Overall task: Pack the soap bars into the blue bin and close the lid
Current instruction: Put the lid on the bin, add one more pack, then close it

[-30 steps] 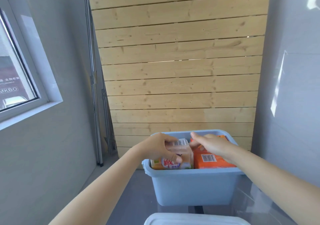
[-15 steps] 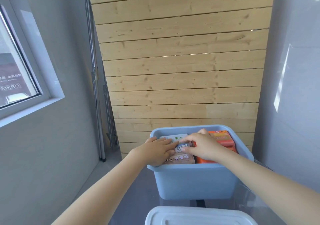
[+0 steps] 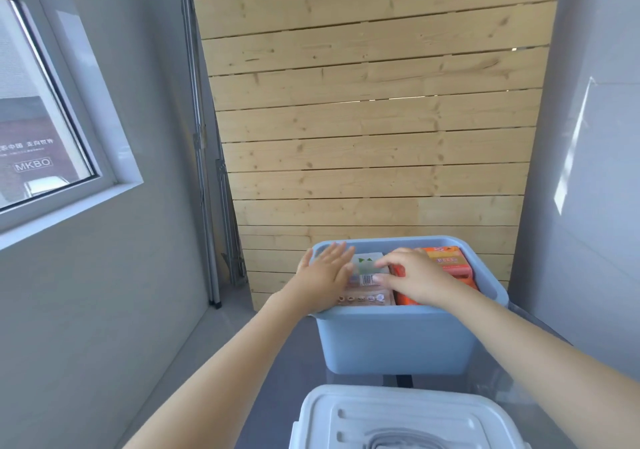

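Blue bin: stands open on the desk, just beyond the lid; its rim is uncovered.
Soap bars: packed inside the bin, tops near rim level. A pale pink soap pack with a barcode lies in the left half; orange soap packs fill the right half, touching the pink one.
Left hand: fingers straight and held together, palm down, laid flat over the left edge of the pink pack and the bin's left rim. It presses or rests; it grips nothing.
Right hand: fingers bent downward, fingertips on the top of the pink pack near the seam with the orange packs. Whether it pinches the pack or merely presses on it cannot be told.
Lid: white, lies flat on the desk at the near edge of the view, apart from the bin.
Desk: grey, glossy surface carrying bin and lid.
Wooden panel: horizontal pale planks, upright directly behind the bin.
Window: in the grey wall at left.
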`<state>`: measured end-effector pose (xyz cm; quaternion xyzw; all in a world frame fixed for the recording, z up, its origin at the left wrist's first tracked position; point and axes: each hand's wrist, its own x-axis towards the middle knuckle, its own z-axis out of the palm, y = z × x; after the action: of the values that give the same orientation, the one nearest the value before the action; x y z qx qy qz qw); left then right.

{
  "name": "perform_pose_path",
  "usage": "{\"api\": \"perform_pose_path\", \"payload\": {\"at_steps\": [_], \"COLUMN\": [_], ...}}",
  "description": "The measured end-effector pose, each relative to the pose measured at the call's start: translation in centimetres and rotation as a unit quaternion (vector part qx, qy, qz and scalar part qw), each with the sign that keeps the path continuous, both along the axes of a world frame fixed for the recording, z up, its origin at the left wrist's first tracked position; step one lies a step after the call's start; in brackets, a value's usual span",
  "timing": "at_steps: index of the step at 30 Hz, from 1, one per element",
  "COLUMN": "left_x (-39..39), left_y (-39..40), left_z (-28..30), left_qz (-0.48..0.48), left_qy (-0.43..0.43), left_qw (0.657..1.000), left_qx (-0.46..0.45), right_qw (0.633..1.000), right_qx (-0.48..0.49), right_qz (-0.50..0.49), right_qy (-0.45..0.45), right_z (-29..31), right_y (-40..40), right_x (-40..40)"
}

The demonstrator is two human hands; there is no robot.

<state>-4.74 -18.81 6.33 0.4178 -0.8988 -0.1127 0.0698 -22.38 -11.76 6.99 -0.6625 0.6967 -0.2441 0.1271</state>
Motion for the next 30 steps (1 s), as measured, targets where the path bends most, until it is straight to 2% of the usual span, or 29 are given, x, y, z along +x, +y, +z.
{"api": "perform_pose_path", "payload": {"at_steps": [2, 5, 7, 9, 12, 17, 20, 25, 30], "left_x": [1.1, 2.8, 3.6, 4.1, 4.8, 6.4, 7.6, 8.7, 9.4], "left_y": [1.5, 5.5, 8.2, 10.4, 12.8, 15.3, 16.1, 17.2, 18.1], "left_z": [-0.1, -0.5, -0.8, -1.3, -3.3, -8.2, -10.2, -11.0, -10.3], "left_qz": [0.04, 0.062, 0.078, 0.105, 0.156, 0.252, 0.277, 0.27, 0.277], "left_qy": [0.141, 0.28, 0.341, 0.37, 0.356, 0.164, 0.145, 0.162, 0.272], "left_qw": [0.989, 0.958, 0.937, 0.923, 0.921, 0.947, 0.933, 0.926, 0.903], "left_qx": [0.012, -0.001, -0.008, -0.004, 0.017, 0.116, 0.179, 0.21, 0.181], "right_qw": [0.995, 0.959, 0.949, 0.951, 0.967, 0.975, 0.965, 0.965, 0.961], "right_qx": [-0.086, -0.248, -0.282, -0.277, -0.199, 0.039, 0.137, 0.134, 0.104], "right_qz": [-0.031, -0.106, -0.111, -0.117, -0.157, -0.211, -0.218, -0.22, -0.22], "right_qy": [-0.029, -0.08, -0.089, -0.071, -0.013, 0.06, 0.043, -0.038, -0.131], "right_z": [0.0, -0.4, -1.4, -2.8, -6.0, -10.6, -11.9, -11.7, -10.7], "right_y": [2.0, 6.2, 9.1, 11.5, 14.2, 17.8, 19.2, 20.5, 21.4], "right_x": [0.0, 0.3, 0.6, 0.8, 0.2, -1.5, -1.9, -1.6, -1.1]}}
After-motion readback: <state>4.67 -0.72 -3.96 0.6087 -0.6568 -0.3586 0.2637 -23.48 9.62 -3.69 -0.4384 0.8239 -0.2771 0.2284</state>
